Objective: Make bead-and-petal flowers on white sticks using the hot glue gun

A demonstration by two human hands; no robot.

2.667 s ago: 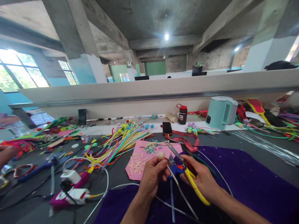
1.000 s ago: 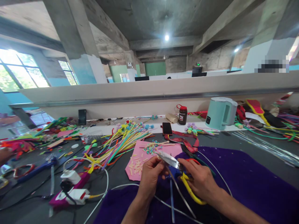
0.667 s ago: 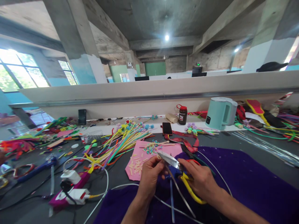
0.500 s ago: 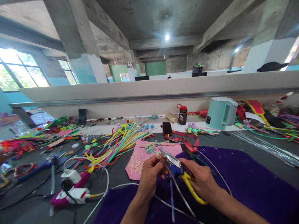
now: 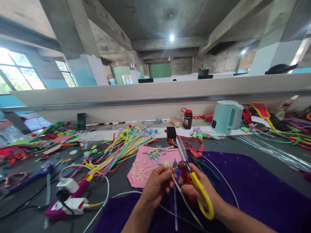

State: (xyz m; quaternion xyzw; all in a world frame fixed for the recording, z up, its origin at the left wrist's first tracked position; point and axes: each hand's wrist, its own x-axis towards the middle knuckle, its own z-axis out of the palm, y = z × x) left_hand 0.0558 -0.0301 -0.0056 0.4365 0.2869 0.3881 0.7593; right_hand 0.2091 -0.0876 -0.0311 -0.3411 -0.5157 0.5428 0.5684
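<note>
Where left fingers (image 5: 167, 174) pinch the stem (image 5: 186, 204) | thin, pale | tip (image 5: 166, 164): rounded, cream

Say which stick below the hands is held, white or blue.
The white stick: left hand pinches it below the cream ball; the blue stick runs steeper, no fingers around it.

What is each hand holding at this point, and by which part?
The left hand pinches a cream stem just below its rounded head. The right hand grips the scissors by their yellow and red handles.
</note>
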